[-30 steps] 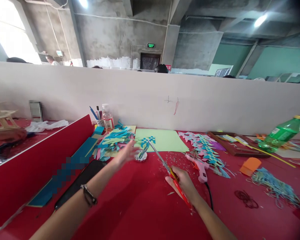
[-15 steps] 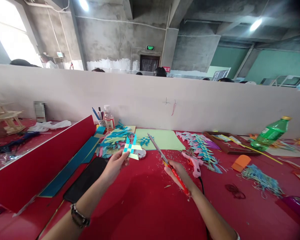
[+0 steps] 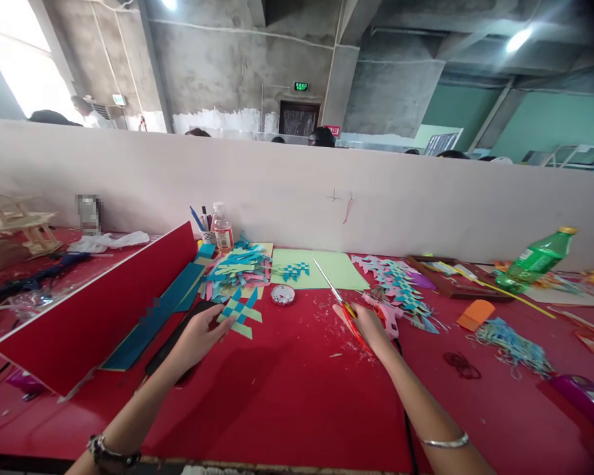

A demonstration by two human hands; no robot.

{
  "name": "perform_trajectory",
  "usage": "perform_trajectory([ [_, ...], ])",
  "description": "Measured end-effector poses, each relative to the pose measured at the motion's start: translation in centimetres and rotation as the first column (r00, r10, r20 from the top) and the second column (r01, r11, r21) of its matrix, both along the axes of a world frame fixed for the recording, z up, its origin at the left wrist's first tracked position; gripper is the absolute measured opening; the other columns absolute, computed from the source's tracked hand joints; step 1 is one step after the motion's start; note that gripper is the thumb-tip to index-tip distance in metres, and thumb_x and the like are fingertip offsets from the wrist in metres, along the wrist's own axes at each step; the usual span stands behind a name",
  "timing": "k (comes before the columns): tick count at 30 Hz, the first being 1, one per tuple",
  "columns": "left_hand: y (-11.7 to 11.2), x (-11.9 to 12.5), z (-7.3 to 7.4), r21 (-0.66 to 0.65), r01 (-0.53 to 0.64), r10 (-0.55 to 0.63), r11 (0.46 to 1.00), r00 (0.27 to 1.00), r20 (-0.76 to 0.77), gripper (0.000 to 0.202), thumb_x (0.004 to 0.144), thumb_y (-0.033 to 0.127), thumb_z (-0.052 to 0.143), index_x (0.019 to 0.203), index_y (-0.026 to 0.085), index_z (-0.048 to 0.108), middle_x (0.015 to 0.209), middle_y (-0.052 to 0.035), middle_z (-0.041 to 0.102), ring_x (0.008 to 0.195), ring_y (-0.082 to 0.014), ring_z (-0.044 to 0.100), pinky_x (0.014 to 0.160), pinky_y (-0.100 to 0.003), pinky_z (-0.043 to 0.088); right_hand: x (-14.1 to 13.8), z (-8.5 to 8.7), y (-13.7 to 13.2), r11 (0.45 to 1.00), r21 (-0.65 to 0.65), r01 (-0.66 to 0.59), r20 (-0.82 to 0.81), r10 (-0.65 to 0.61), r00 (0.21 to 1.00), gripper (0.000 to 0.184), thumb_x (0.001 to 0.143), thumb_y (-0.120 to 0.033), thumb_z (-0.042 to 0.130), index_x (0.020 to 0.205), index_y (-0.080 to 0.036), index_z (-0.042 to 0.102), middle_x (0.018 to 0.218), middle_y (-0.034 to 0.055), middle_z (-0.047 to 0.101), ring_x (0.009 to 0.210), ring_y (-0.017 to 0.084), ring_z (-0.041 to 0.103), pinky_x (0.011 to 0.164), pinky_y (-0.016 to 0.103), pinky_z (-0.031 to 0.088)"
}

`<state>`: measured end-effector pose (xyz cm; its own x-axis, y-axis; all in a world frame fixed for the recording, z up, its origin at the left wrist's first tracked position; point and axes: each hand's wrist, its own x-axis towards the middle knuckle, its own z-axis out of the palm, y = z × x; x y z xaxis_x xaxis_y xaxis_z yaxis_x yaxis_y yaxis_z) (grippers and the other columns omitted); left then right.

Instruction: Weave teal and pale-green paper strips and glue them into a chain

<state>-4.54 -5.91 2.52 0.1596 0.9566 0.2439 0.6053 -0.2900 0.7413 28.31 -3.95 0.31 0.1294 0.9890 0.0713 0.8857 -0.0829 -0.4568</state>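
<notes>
A: From where I stand, what does the left hand (image 3: 200,335) show?

B: Thumb and fingers pinched on the left edge of a woven piece (image 3: 240,312), checked blue and pale green, its loose ends spreading far and right. It lies left of centre, on the near side of the strips (image 3: 235,269); whether it touches the table (image 3: 277,409) I cannot tell.

A: And the right hand (image 3: 369,324)?

B: Closed around the handles of the scissors (image 3: 332,284), blades together, tips pointing far and left.

A: Between the two hands?

B: A round dish (image 3: 282,295), slightly beyond them. Farther off, a green sheet (image 3: 327,270) bears a small woven fish (image 3: 296,270) at its left part.

A: The right side?

B: Just beside the right hand, a pink glue gun (image 3: 391,318), partly hidden; beyond it, a row of woven strips (image 3: 400,287). Farther right, an orange piece (image 3: 476,315) and a tilted green bottle (image 3: 539,260).
</notes>
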Motion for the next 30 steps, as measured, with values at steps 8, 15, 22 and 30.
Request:
perform_trajectory([
  [8, -0.8, -0.5, 0.8, -0.087, -0.039, 0.053, 0.995, 0.984, 0.171, 0.032, 0.065, 0.037, 0.060, 0.091, 0.018, 0.060, 0.077, -0.0009, 0.064, 0.066, -0.0166, 0.056, 0.055, -0.020, 0.042, -1.6, -0.3, 0.7, 0.995, -0.059, 0.078, 0.303, -0.057, 0.951, 0.053, 0.075, -0.058, 0.033, 0.084, -0.012, 0.057, 0.082, 0.0177, 0.063, 0.080, 0.027, 0.060, 0.063, 0.031, 0.040],
  [15, -2.1, 0.7, 1.8, -0.290, 0.153, 0.036, 0.945, 0.830, 0.557, 0.043, 0.063, 0.042, 0.062, 0.099, 0.018, 0.058, 0.081, -0.0044, 0.067, 0.076, -0.0218, 0.061, 0.064, -0.027, 0.047, -2.5, -0.3, 0.0, 0.998, -0.023, 0.054, 0.263, -0.046, 0.964, 0.047, 0.074, -0.056, 0.036, 0.080, -0.014, 0.055, 0.080, 0.0149, 0.063, 0.076, 0.025, 0.059, 0.060, 0.030, 0.039],
  [22, -1.9, 4.3, 1.2, -0.199, 0.136, 0.076, 0.970, 0.613, 0.787, 0.028, 0.067, 0.036, 0.061, 0.085, 0.015, 0.058, 0.078, -0.0029, 0.063, 0.072, -0.0146, 0.058, 0.067, -0.024, 0.046, -5.5, -0.3, -4.9, 0.988, 0.095, -0.122, -0.474, 0.153, 0.867, 0.040, 0.078, -0.055, 0.029, 0.065, -0.019, 0.043, 0.058, 0.0014, 0.051, 0.051, 0.013, 0.050, 0.045, 0.023, 0.037],
  [30, -2.8, 7.1, 0.7, -0.085, 0.094, 0.022, 0.992, 0.536, 0.844, 0.019, 0.071, 0.034, 0.057, 0.080, 0.017, 0.054, 0.070, 0.0016, 0.057, 0.067, -0.0100, 0.052, 0.064, -0.019, 0.043, -8.7, -2.1, -8.9, 0.960, 0.255, -0.119, -0.566, 0.248, 0.787, 0.027, 0.081, -0.044, 0.034, 0.073, -0.019, 0.042, 0.066, -0.0002, 0.047, 0.057, 0.011, 0.047, 0.053, 0.024, 0.041],
])
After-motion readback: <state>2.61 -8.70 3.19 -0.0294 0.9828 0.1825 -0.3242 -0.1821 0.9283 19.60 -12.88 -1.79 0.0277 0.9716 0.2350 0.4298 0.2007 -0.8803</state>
